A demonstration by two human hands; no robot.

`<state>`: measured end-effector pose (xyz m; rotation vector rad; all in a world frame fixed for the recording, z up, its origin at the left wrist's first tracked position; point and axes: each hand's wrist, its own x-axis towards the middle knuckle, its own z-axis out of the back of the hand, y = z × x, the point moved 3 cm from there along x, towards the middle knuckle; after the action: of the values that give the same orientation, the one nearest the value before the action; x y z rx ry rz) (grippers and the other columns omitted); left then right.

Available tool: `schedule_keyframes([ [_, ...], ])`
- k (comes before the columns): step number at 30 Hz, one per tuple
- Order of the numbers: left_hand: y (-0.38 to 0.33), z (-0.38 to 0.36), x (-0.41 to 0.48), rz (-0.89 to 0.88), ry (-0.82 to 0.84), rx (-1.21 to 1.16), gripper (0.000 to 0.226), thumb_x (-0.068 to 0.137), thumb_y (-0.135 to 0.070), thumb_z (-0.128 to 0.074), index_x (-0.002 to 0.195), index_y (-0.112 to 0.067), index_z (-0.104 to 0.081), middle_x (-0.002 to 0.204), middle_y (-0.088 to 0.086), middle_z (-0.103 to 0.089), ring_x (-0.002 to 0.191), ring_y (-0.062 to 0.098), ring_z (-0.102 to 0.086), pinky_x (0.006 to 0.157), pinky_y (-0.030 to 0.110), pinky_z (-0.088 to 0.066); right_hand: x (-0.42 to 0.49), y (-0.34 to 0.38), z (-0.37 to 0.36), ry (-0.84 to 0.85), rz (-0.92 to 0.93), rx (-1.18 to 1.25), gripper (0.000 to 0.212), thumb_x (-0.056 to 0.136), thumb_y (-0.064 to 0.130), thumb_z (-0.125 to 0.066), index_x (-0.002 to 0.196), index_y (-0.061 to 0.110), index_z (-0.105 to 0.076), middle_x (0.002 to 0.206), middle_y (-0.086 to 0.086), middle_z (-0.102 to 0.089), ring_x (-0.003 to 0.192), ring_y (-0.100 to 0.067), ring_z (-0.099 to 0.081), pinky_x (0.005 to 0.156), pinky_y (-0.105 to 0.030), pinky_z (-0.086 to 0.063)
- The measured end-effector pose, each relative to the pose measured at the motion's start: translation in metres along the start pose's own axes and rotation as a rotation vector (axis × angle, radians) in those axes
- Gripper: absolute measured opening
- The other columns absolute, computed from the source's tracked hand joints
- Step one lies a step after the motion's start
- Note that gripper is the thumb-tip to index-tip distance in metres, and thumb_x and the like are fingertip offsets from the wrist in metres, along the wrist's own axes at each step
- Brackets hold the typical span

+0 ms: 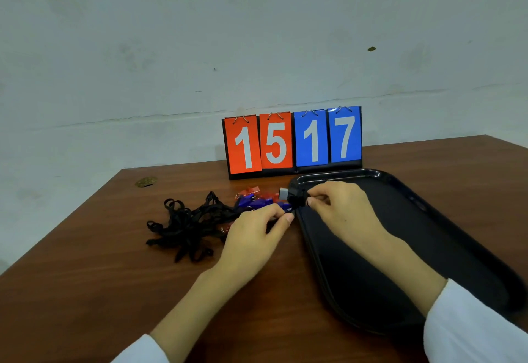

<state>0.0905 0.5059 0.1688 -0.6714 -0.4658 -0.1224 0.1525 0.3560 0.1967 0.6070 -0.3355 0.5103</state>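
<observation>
A heap of red and blue plastic whistles [253, 198] with tangled black lanyards [185, 227] lies on the brown table. My left hand [257, 237] pinches a blue whistle [283, 206] at the left rim of a black tray [414, 219]. My right hand [340, 205] pinches the black cord end beside a small black and grey piece [290, 195], just over the tray's corner. Both hands meet at that spot, and what joins the parts is hidden by the fingers.
A flip scoreboard [293, 142] showing 15 in red and 17 in blue stands at the back by the wall. A small brass-coloured disc [146, 181] lies near the table's far left edge. The tray fills the right side.
</observation>
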Motion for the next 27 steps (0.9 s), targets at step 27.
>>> schedule_keyframes([
  [27, 0.008, 0.017, 0.010, 0.402, 0.209, -0.864, 0.025, 0.095, -0.017, -0.049, 0.075, -0.008, -0.061, 0.055, 0.001, -0.048, 0.038, 0.006, -0.029, 0.037, 0.017, -0.020, -0.004, 0.015, 0.001, 0.458, -0.001, 0.710, 0.014, 0.087, 0.008, -0.060, 0.090, 0.014, -0.071, 0.073, 0.004, -0.070, 0.073, -0.004, -0.067, 0.074, -0.016, -0.053],
])
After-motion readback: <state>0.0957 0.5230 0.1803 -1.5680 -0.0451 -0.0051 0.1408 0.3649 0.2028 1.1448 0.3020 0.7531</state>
